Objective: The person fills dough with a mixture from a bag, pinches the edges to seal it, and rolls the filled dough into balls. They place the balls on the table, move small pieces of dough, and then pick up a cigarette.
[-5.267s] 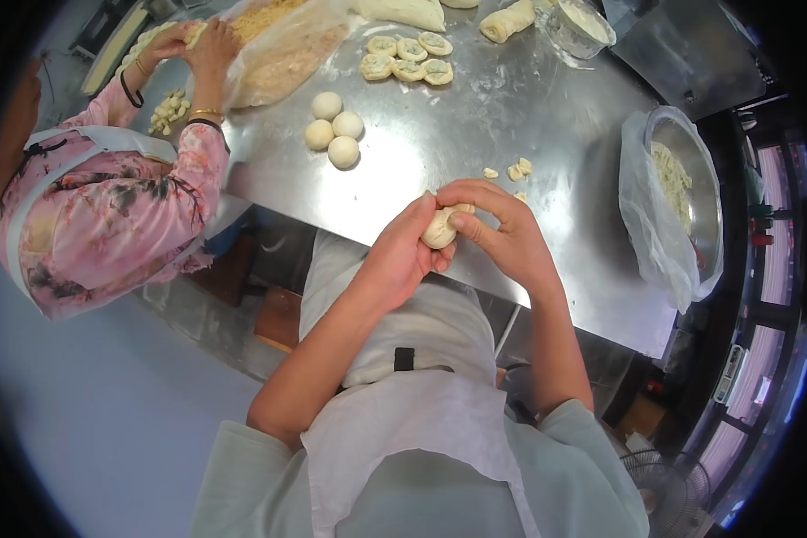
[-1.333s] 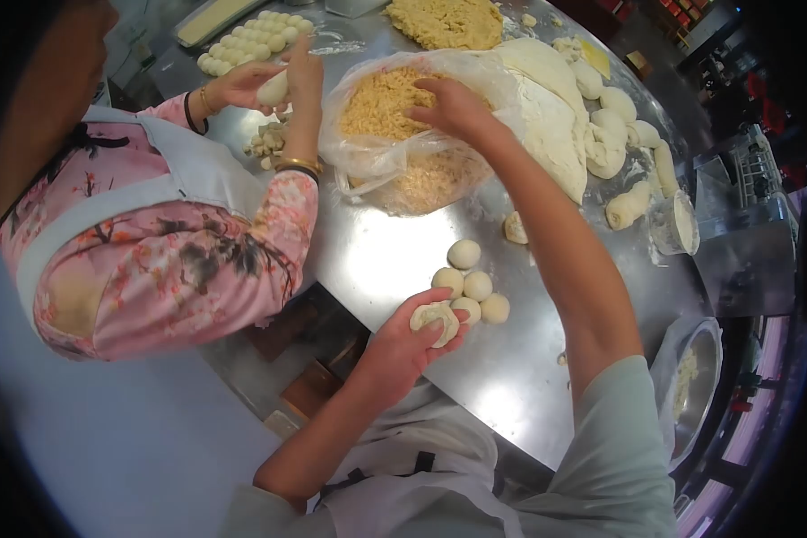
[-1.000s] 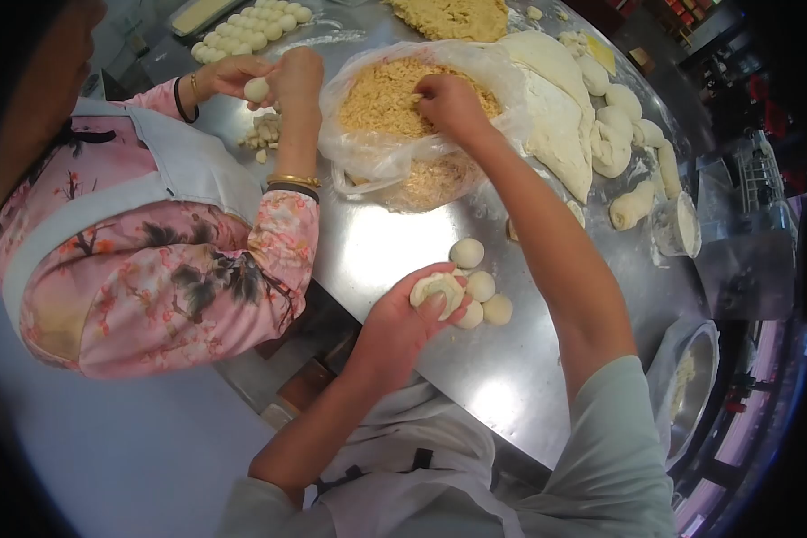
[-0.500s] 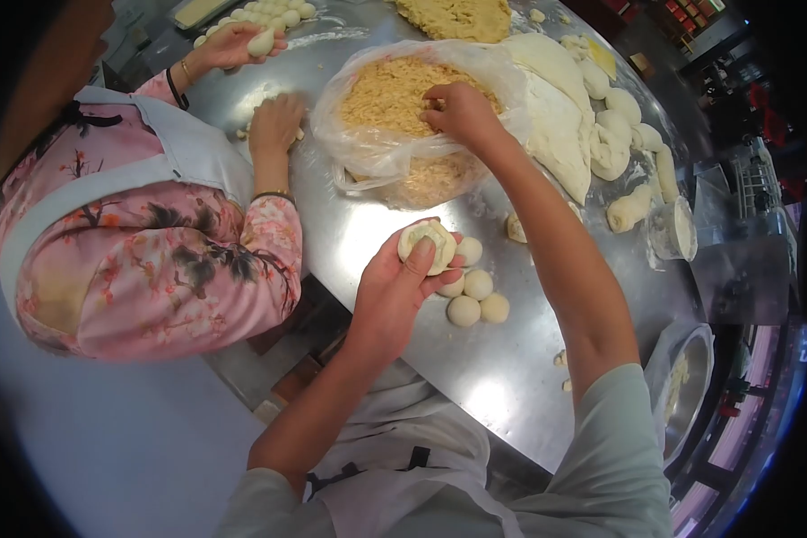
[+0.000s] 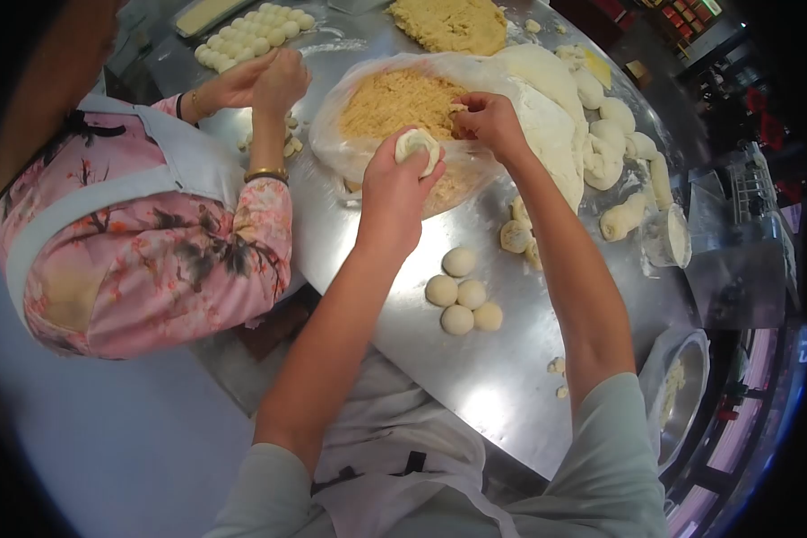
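My left hand [image 5: 393, 193] is closed around a small cupped dough wrapper [image 5: 418, 151], the thumb pressed into its hollow. It is held up in front of the plastic bag [image 5: 327, 134] of crumbly yellow filling [image 5: 390, 103]. Over the bag's right side, my right hand [image 5: 495, 125] has its fingers pinched together with a bit of filling at the tips. Several round dough balls [image 5: 472, 292] sit grouped on the steel table below my hands. To their upper right, pieces of dough [image 5: 516, 235] lie partly behind my right forearm.
At left, a co-worker in a pink floral sleeve [image 5: 179, 287] works with both hands [image 5: 273, 81] together, near rows of dough balls [image 5: 258, 34]. A large dough sheet [image 5: 547, 117], dough rolls [image 5: 608, 148] and a yellow mass [image 5: 448, 25] lie farther back. A metal bowl [image 5: 688, 394] stands right.
My left hand has risen with the wrapper, away from the dough balls and up to the bag. My right hand has shifted slightly right. The co-worker's hands have come together.
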`<move>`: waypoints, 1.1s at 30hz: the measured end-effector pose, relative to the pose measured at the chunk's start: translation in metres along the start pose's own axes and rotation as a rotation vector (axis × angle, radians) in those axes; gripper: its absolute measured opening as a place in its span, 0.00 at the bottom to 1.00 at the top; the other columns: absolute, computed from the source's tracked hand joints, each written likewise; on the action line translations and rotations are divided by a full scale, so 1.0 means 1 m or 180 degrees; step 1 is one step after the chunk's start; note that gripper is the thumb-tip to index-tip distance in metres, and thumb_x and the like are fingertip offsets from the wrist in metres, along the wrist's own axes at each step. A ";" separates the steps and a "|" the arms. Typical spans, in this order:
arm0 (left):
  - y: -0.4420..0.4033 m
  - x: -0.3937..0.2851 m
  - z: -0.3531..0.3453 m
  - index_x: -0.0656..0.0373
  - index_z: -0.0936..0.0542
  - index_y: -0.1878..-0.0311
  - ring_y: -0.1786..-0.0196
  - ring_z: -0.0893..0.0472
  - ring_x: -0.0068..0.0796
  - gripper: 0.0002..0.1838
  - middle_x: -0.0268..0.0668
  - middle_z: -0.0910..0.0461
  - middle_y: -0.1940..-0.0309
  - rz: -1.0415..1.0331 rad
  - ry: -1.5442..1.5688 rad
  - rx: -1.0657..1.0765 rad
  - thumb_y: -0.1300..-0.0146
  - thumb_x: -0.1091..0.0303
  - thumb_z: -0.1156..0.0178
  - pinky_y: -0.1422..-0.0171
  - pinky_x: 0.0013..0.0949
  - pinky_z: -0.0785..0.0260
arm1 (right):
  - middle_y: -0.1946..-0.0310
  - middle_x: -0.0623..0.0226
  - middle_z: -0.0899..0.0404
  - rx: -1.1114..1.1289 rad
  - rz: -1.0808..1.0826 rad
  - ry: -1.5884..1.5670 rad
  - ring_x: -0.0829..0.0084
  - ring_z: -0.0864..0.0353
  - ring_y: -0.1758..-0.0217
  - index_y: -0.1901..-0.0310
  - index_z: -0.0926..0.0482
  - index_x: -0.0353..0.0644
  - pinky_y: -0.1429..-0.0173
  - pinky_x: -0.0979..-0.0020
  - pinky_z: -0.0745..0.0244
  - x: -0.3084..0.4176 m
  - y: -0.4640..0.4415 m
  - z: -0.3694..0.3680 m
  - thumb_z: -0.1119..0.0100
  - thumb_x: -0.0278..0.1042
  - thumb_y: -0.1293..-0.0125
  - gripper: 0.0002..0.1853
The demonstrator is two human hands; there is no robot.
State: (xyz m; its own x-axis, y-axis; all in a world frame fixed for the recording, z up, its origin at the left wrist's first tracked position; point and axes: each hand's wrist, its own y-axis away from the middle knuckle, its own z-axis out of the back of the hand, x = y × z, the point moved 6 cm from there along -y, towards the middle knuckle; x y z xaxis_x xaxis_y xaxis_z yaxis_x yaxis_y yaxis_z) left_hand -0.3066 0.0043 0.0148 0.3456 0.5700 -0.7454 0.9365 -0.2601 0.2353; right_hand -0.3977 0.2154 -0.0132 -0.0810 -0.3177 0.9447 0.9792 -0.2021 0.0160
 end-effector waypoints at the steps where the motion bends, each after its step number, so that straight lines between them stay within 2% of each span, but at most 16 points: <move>1: -0.013 0.001 -0.003 0.69 0.32 0.29 0.34 0.21 0.42 0.22 0.48 0.24 0.35 0.0082 0.0050 0.0056 0.17 0.64 0.47 0.26 0.44 0.26 | 0.69 0.64 0.14 -0.0052 0.0025 -0.0167 0.77 0.18 0.72 0.51 0.14 0.25 0.67 0.72 0.23 0.008 0.003 0.002 0.29 0.23 0.41 0.17; 3: -0.036 0.005 -0.004 0.67 0.31 0.29 0.32 0.22 0.41 0.22 0.47 0.26 0.34 0.0252 0.0148 0.0118 0.16 0.62 0.49 0.25 0.46 0.27 | 0.68 0.65 0.14 -0.0048 0.0113 -0.0282 0.78 0.18 0.71 0.51 0.14 0.26 0.66 0.73 0.23 0.029 0.007 0.004 0.29 0.23 0.40 0.16; 6: -0.061 0.006 -0.013 0.63 0.28 0.31 0.41 0.23 0.33 0.25 0.40 0.25 0.38 0.0148 0.0411 0.0197 0.17 0.52 0.48 0.27 0.41 0.31 | 0.67 0.63 0.13 0.0193 0.0251 -0.0269 0.74 0.17 0.70 0.51 0.13 0.30 0.63 0.71 0.21 0.052 0.020 -0.008 0.29 0.24 0.40 0.15; 7: -0.075 0.013 -0.014 0.63 0.28 0.32 0.41 0.23 0.33 0.24 0.40 0.25 0.39 0.0195 0.0487 0.0258 0.16 0.52 0.49 0.28 0.41 0.31 | 0.67 0.61 0.13 0.0305 0.0313 -0.0221 0.71 0.16 0.69 0.51 0.13 0.31 0.62 0.69 0.20 0.055 0.022 -0.013 0.29 0.25 0.40 0.15; 10: -0.092 0.026 -0.020 0.62 0.28 0.33 0.42 0.22 0.33 0.22 0.39 0.24 0.40 0.0317 0.0494 0.0309 0.15 0.54 0.51 0.31 0.42 0.28 | 0.61 0.50 0.12 -0.0049 0.1016 0.0942 0.59 0.12 0.62 0.49 0.13 0.35 0.55 0.62 0.18 0.064 0.032 -0.024 0.32 0.25 0.39 0.15; 12: -0.091 0.033 -0.018 0.61 0.28 0.33 0.42 0.22 0.33 0.21 0.40 0.25 0.40 0.0379 0.0192 0.0161 0.14 0.55 0.53 0.34 0.43 0.27 | 0.55 0.45 0.13 0.0015 0.1198 0.1161 0.53 0.12 0.55 0.49 0.13 0.37 0.50 0.58 0.18 0.067 0.037 -0.032 0.35 0.25 0.39 0.15; 13: -0.095 0.036 -0.016 0.61 0.29 0.32 0.42 0.22 0.33 0.19 0.40 0.26 0.39 0.0422 0.0378 0.0151 0.14 0.57 0.53 0.35 0.44 0.26 | 0.52 0.43 0.14 0.0060 0.1291 0.1267 0.50 0.12 0.51 0.49 0.13 0.38 0.47 0.56 0.18 0.070 0.040 -0.035 0.36 0.25 0.39 0.16; 16: -0.102 0.038 -0.014 0.62 0.30 0.32 0.44 0.21 0.35 0.17 0.42 0.27 0.37 0.0510 0.0787 0.0035 0.14 0.62 0.54 0.39 0.45 0.24 | 0.46 0.43 0.15 0.0253 0.1257 0.1786 0.50 0.13 0.46 0.50 0.14 0.36 0.43 0.56 0.19 0.077 0.042 -0.036 0.38 0.23 0.38 0.14; 18: -0.100 0.037 -0.011 0.63 0.30 0.33 0.45 0.21 0.36 0.16 0.43 0.27 0.38 0.0522 0.0852 -0.0138 0.15 0.65 0.54 0.40 0.46 0.23 | 0.49 0.45 0.14 0.0002 0.0938 0.1333 0.51 0.12 0.49 0.49 0.15 0.35 0.45 0.57 0.18 0.072 0.038 -0.028 0.38 0.21 0.38 0.15; 19: -0.104 0.037 -0.010 0.63 0.31 0.32 0.42 0.21 0.38 0.16 0.44 0.27 0.37 0.0548 0.0867 -0.0114 0.15 0.66 0.54 0.37 0.47 0.22 | 0.51 0.46 0.13 -0.0119 0.0787 0.1105 0.51 0.11 0.51 0.49 0.15 0.35 0.47 0.58 0.18 0.069 0.035 -0.023 0.38 0.21 0.38 0.15; 21: -0.110 0.038 -0.005 0.63 0.32 0.30 0.35 0.21 0.42 0.17 0.45 0.26 0.35 0.0609 0.0894 -0.0077 0.16 0.68 0.53 0.30 0.50 0.22 | 0.54 0.48 0.11 0.0051 0.0570 0.0668 0.52 0.11 0.55 0.50 0.15 0.34 0.50 0.60 0.17 0.063 0.029 -0.021 0.37 0.20 0.38 0.14; 22: -0.113 0.039 -0.003 0.64 0.32 0.31 0.37 0.21 0.40 0.17 0.45 0.26 0.36 0.0599 0.0895 -0.0068 0.16 0.68 0.54 0.33 0.49 0.22 | 0.55 0.49 0.11 0.0135 0.0454 0.0449 0.53 0.11 0.57 0.51 0.14 0.34 0.51 0.61 0.17 0.058 0.027 -0.021 0.37 0.20 0.39 0.14; 24: -0.115 0.043 -0.002 0.65 0.31 0.33 0.42 0.21 0.38 0.15 0.45 0.27 0.38 0.0590 0.0892 -0.0046 0.16 0.70 0.54 0.38 0.47 0.22 | 0.59 0.50 0.11 0.0040 0.0619 0.0461 0.54 0.11 0.60 0.54 0.13 0.34 0.53 0.62 0.17 0.054 0.028 -0.026 0.36 0.20 0.39 0.11; 28: -0.109 0.043 -0.003 0.63 0.31 0.31 0.41 0.21 0.38 0.16 0.45 0.26 0.39 0.0380 0.0868 -0.0189 0.16 0.70 0.54 0.36 0.45 0.23 | 0.60 0.50 0.11 -0.0177 0.0905 0.0654 0.54 0.11 0.60 0.60 0.12 0.33 0.53 0.61 0.17 0.048 0.035 -0.037 0.36 0.21 0.37 0.07; 31: -0.104 0.043 -0.002 0.62 0.32 0.30 0.40 0.21 0.38 0.17 0.45 0.26 0.39 0.0292 0.0875 -0.0146 0.17 0.71 0.52 0.35 0.45 0.23 | 0.59 0.48 0.12 -0.0324 0.1498 0.1169 0.53 0.10 0.58 0.53 0.12 0.34 0.51 0.60 0.16 0.059 0.044 -0.042 0.35 0.22 0.37 0.11; 33: -0.102 0.044 -0.002 0.62 0.32 0.29 0.40 0.21 0.37 0.18 0.46 0.26 0.39 0.0170 0.0825 0.0095 0.17 0.72 0.51 0.34 0.45 0.23 | 0.58 0.47 0.12 -0.0238 0.1154 0.0919 0.53 0.10 0.57 0.48 0.13 0.35 0.50 0.59 0.16 0.060 0.047 -0.037 0.35 0.22 0.37 0.15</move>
State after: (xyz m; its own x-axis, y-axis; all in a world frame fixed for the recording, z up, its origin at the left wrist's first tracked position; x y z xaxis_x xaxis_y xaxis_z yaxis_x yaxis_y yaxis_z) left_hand -0.3870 0.0578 -0.0405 0.4019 0.7344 -0.5469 0.9156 -0.3158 0.2488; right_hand -0.3636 0.1524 0.0317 0.2052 -0.6228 0.7550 0.9387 -0.0932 -0.3319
